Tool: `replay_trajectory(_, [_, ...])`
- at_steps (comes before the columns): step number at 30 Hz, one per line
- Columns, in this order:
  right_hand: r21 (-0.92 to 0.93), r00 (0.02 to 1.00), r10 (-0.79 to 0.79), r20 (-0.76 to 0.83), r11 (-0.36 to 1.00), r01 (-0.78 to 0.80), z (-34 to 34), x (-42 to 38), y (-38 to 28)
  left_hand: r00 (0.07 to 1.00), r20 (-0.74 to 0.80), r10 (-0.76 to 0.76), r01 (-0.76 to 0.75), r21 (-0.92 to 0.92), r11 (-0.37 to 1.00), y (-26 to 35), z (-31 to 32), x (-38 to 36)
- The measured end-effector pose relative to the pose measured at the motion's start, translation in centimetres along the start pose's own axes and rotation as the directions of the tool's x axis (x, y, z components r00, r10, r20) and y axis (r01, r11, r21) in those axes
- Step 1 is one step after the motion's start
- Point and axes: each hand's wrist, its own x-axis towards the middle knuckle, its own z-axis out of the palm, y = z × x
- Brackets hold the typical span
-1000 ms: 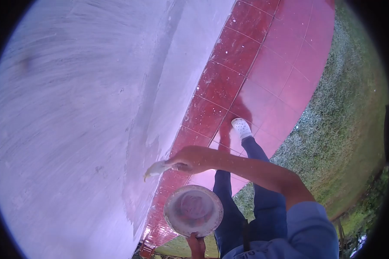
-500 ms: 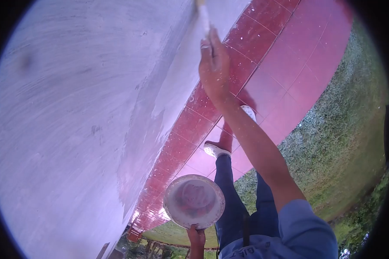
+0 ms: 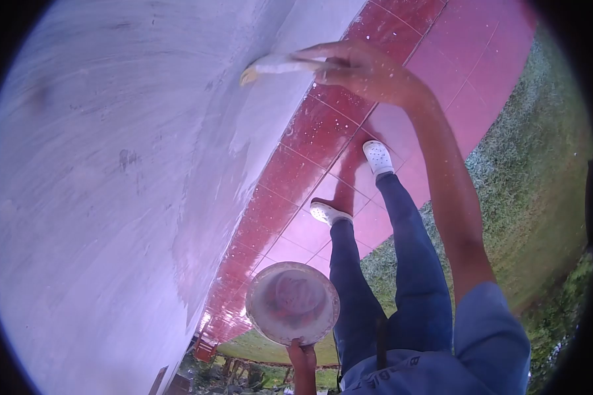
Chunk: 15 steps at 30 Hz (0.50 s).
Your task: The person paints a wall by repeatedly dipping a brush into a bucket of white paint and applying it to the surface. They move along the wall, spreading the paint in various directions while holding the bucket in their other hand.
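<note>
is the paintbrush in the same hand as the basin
No, the right hand holds the paintbrush, while the left hand grips the basin at its rim.

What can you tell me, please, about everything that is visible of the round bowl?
The bowl is greyish white and round, with a rim mottled by stains. Its material is unclear. Its open side faces the camera, showing pale inner walls and a pinkish patch at the bottom, perhaps residue or reflection. The person's left grip holds it by the near edge. In view it overlaps one trouser leg; whether they touch cannot be told.
</note>
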Motion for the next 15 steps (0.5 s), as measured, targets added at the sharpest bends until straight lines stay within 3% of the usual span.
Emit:
replay_trajectory(2, [0.038, 0.996, 0.031, -0.081, 0.999, -0.028, -6.3, 0.3, -1.5, 1.0, -0.006, -0.001, 0.001, 0.006, 1.0, -0.1, -0.7, -0.5])
replay_trajectory(4, [0.078, 0.927, 0.095, -0.364, 0.994, -0.071, -7.2, -0.2, -2.4, 0.999, -0.005, -0.035, 0.035, -0.001, 0.999, -0.2, -1.2, -0.5])
replay_trajectory(5, [0.074, 0.927, 0.095, -0.362, 0.995, -0.073, -6.5, 0.6, -1.3, 0.999, -0.005, -0.039, 0.039, -0.004, 0.999, -0.2, -1.4, -0.5])
replay_trajectory(7, [0.446, 0.714, 0.122, -0.689, 0.849, 0.285, -3.2, 2.5, 1.5, 0.998, -0.033, -0.049, 0.05, 0.02, 0.999, -0.3, -1.6, -0.8])
replay_trajectory(9, [0.516, 0.61, 0.224, -0.76, 0.779, 0.357, 4.3, 2.6, 1.6, 0.999, -0.007, -0.034, 0.034, 0.006, 0.999, -0.8, -1.0, -0.8])
replay_trajectory(12, [0.224, 0.791, 0.019, -0.611, 0.963, 0.15, 23.2, 0.6, 1.1, 0.999, -0.003, -0.037, 0.037, -0.007, 0.999, -1.1, -0.8, -0.5])
replay_trajectory(14, [0.359, 0.966, 0.115, -0.232, 0.933, -0.025, 31.8, -5.6, -0.7, 0.998, -0.013, -0.058, 0.058, -0.001, 0.998, -0.6, -1.2, -0.8])
replay_trajectory(15, [0.279, 0.989, 0.141, 0.047, 0.949, -0.148, 33.6, -7.9, -0.1, 0.997, -0.013, -0.07, 0.07, 0.002, 0.998, -0.4, -1.0, -0.8])
